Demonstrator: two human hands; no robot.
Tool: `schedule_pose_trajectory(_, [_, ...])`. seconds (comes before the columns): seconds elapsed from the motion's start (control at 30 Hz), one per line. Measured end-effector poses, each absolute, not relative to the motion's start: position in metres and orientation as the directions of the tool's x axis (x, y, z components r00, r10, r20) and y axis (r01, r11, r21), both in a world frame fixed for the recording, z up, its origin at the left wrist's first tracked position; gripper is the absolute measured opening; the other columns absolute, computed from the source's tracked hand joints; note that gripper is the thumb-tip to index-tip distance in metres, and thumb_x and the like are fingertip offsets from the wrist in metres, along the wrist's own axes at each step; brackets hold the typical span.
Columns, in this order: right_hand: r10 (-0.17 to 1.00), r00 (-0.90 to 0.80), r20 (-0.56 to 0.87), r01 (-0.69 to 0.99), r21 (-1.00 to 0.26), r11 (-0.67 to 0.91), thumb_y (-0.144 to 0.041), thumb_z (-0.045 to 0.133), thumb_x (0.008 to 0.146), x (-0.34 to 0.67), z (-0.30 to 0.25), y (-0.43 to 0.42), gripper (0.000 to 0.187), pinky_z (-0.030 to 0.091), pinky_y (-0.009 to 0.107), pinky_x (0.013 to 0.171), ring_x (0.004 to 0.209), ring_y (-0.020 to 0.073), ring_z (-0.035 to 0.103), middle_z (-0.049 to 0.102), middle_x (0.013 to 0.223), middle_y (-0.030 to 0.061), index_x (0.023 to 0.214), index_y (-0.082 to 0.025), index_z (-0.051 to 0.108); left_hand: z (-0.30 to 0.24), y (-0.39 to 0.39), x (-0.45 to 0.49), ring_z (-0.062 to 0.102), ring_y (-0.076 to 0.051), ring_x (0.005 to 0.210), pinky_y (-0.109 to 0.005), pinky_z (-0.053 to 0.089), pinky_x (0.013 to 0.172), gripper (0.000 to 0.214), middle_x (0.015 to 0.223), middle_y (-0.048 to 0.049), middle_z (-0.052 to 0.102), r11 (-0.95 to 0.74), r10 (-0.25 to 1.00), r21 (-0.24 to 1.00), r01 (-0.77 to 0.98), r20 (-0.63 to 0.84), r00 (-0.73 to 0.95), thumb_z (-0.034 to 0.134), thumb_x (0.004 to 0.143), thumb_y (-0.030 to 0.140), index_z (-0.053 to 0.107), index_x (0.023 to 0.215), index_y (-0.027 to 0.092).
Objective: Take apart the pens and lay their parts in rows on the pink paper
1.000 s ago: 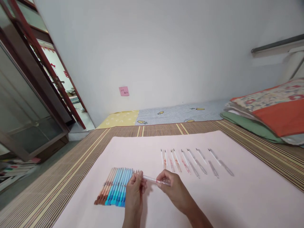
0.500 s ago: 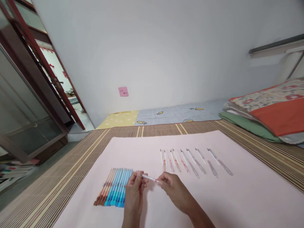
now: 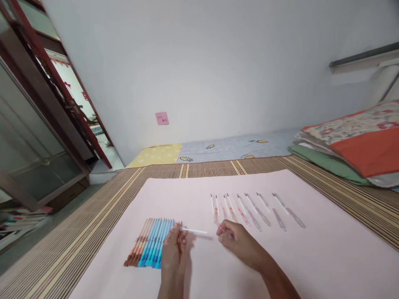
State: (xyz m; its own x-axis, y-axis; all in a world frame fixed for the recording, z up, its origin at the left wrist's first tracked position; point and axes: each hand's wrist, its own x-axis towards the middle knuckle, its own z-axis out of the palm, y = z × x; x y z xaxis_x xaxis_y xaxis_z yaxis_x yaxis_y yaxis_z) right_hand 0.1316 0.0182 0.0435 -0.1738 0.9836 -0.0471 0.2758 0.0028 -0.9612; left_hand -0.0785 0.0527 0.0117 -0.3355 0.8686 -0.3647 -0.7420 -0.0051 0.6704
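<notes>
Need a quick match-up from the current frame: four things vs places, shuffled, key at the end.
1. White stick
2. Blue pens
3. Paper note
4. Green cloth

A. On the wall
B. Beneath the orange cloth
C. In the left hand
D. Beside the brown pens

Pairs: 1-C, 2-D, 3-A, 4-B

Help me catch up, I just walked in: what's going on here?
A person's left hand holds a slim white stick over a pink sheet. The right hand is curled, apart from the stick; what it may hold is unclear. Brown and blue pens lie side by side at left, white refills and clear tubes at right.
</notes>
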Motion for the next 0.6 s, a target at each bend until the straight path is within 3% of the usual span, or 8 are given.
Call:
schedule_pose_trajectory(0.13, [0.99,-0.135,-0.027,0.254,-0.967,0.009,-0.035,0.054,0.087,0.131,0.048,0.018,0.022,0.026,0.025,0.058,0.063,0.012,0.033,0.034,0.068,-0.0053,0.071,-0.021,0.047,0.011,0.053,-0.077,0.062,-0.005,0.049,-0.01,0.044,0.039,0.014,0.062,0.002,0.066,0.042,0.886,0.65,-0.759,-0.375,-0.272,0.06,0.09,0.005,0.066,0.08,0.012])
schedule_pose_trajectory(0.23, [0.988,-0.156,0.002,0.219,-0.975,0.036,-0.04,0.055,0.087,0.12,0.05,0.018,0.03,0.025,0.025,0.058,0.064,0.0116,0.031,0.031,0.067,-0.0056,0.068,-0.021,0.042,0.013,0.05,-0.073,0.059,-0.005,0.045,-0.01,0.039,0.035,0.008,0.058,0.0023,0.062,0.08,0.904,0.653,-0.753,-0.367,-0.221,0.068,0.085,0.008,0.066,0.077,0.011])
schedule_pose_trajectory(0.4, [0.976,-0.217,-0.033,0.255,-0.967,0.024,-0.036,0.06,0.082,0.101,0.044,0.018,0.022,0.025,0.025,0.058,0.064,0.0116,0.033,0.035,0.066,-0.0054,0.07,-0.019,0.052,0.015,0.046,-0.068,0.058,-0.006,0.046,-0.013,0.036,0.037,0.03,0.058,0.003,0.063,0.048,0.953,0.789,-0.612,-0.219,-0.208,0.089,0.063,0.028,0.067,0.076,0.013])
schedule_pose_trajectory(0.5, [0.978,-0.205,-0.043,0.306,-0.952,0.022,-0.03,0.062,0.077,0.096,0.039,0.018,0.018,0.025,0.025,0.058,0.064,0.0115,0.034,0.034,0.065,-0.0057,0.067,-0.019,0.05,0.015,0.045,-0.068,0.048,-0.004,0.042,-0.014,0.035,0.041,0.035,0.053,0.0029,0.063,0.008,0.975,0.855,-0.519,-0.121,-0.186,0.087,0.065,0.041,0.066,0.074,0.015])
schedule_pose_trajectory(0.6, [0.984,-0.179,-0.024,0.325,-0.945,0.036,-0.027,0.059,0.077,0.093,0.034,0.019,0.021,0.024,0.025,0.057,0.064,0.0112,0.032,0.031,0.065,-0.006,0.065,-0.02,0.043,0.017,0.045,-0.069,0.048,-0.006,0.047,-0.017,0.038,0.048,0.033,0.054,0.0012,0.064,-0.012,0.986,0.892,-0.452,-0.063,-0.151,0.084,0.067,0.041,0.066,0.075,0.015])
